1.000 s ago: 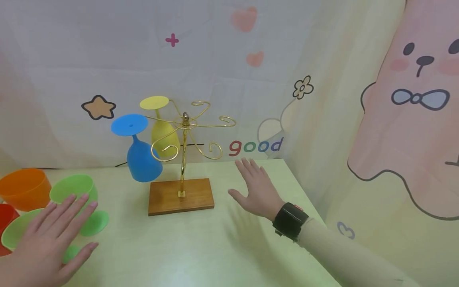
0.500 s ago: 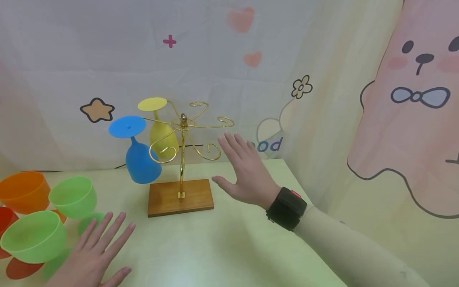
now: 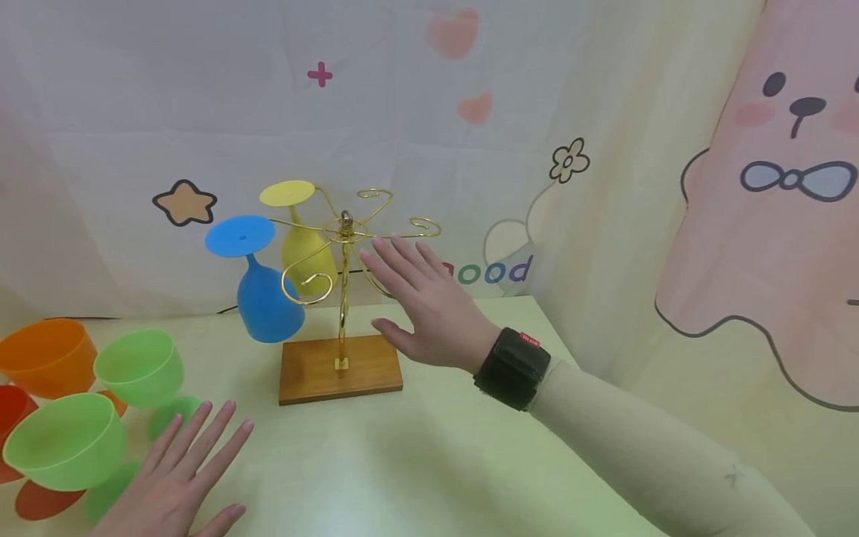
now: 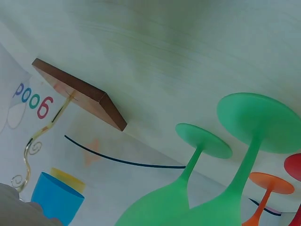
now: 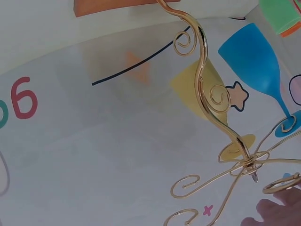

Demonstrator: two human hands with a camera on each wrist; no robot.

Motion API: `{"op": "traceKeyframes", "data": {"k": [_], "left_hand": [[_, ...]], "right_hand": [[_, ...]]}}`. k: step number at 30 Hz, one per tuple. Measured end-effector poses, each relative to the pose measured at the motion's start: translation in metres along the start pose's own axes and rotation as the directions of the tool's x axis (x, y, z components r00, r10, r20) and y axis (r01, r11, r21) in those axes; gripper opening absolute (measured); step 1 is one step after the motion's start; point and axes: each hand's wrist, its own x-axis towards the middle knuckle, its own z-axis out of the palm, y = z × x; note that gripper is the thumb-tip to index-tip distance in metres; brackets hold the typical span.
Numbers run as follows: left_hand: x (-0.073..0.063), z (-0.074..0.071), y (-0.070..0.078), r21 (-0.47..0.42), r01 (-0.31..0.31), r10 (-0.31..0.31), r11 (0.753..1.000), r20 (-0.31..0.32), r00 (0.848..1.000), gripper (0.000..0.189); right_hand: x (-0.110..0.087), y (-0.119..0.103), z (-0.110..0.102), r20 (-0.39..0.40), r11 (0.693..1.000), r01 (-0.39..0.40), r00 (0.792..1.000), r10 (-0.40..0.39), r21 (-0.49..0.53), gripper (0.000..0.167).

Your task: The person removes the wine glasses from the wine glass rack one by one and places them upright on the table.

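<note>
A gold wire rack point(image 3: 344, 298) on a wooden base point(image 3: 338, 384) stands upright in mid-table. Upside down on its left hooks hang a blue goblet point(image 3: 268, 306) and a yellow goblet point(image 3: 295, 253). My right hand point(image 3: 436, 309), fingers straight and holding nothing, overlaps the rack's front right hook in the head view. In the right wrist view its fingertips point(image 5: 277, 212) show right by a wire loop. My left hand point(image 3: 177, 477) has spread fingers and holds nothing, just right of a front green goblet point(image 3: 74, 447). Another green goblet point(image 3: 141, 369) stands behind.
At the left, an orange goblet point(image 3: 50, 362) and a red goblet point(image 3: 13, 410) stand among the green ones, the red cut off by the frame edge. A printed cloth point(image 3: 403, 97) hangs directly behind the table point(image 3: 322, 470) and along its right side.
My right hand has moved left toward the rack, now in front of a hook. My left hand has shifted right, off the green goblets it covered in view. The goblets and rack have stayed put.
</note>
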Motion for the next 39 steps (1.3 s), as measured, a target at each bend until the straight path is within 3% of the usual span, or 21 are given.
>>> {"op": "traceKeyframes", "data": {"k": [9, 17, 22, 25, 29, 31, 34, 37, 39], "left_hand": [[-0.005, 0.004, -0.001, -0.005, 0.006, -0.006, 1.0, 0.002, 1.0, 0.098], [-0.004, 0.008, 0.0, -0.03, -0.032, 0.031, 0.999, -0.021, 0.999, 0.095], [0.003, 0.002, 0.005, -0.058, -0.034, 0.032, 0.998, -0.04, 0.999, 0.09], [0.016, -0.013, 0.008, -0.076, -0.031, 0.027, 0.997, -0.053, 0.998, 0.09], [0.044, -0.048, 0.009, -0.095, -0.044, 0.033, 0.994, -0.119, 0.992, 0.084], [0.062, -0.067, 0.008, -0.101, -0.076, 0.055, 0.992, -0.196, 0.979, 0.08], [0.089, -0.093, 0.003, -0.08, -0.117, 0.087, 0.99, -0.309, 0.947, 0.077], [0.113, -0.113, -0.007, -0.052, -0.137, 0.109, 0.989, -0.366, 0.924, 0.077], [0.126, -0.122, -0.017, -0.031, -0.137, 0.117, 0.99, -0.362, 0.925, 0.079]], "right_hand": [[0.006, -0.002, 0.0, 0.01, 0.996, 0.041, 0.999, -0.042, 0.081, 0.063], [0.004, -0.005, -0.001, 0.057, 0.994, -0.025, 0.998, 0.019, 0.11, 0.063], [0.006, -0.006, 0.0, 0.068, 0.989, -0.047, 0.997, 0.037, 0.143, 0.062], [0.007, -0.005, 0.001, 0.077, 0.986, -0.059, 0.996, 0.048, 0.155, 0.062], [0.007, -0.004, 0.002, 0.075, 0.985, -0.065, 0.996, 0.053, 0.162, 0.062], [0.006, -0.004, 0.002, 0.074, 0.984, -0.065, 0.996, 0.054, 0.163, 0.062], [0.005, -0.003, 0.002, 0.072, 0.985, -0.063, 0.996, 0.052, 0.163, 0.062], [0.005, -0.004, 0.001, 0.067, 0.986, -0.055, 0.997, 0.045, 0.159, 0.062], [0.006, -0.004, 0.0, 0.063, 0.987, -0.049, 0.997, 0.04, 0.154, 0.062]]}}
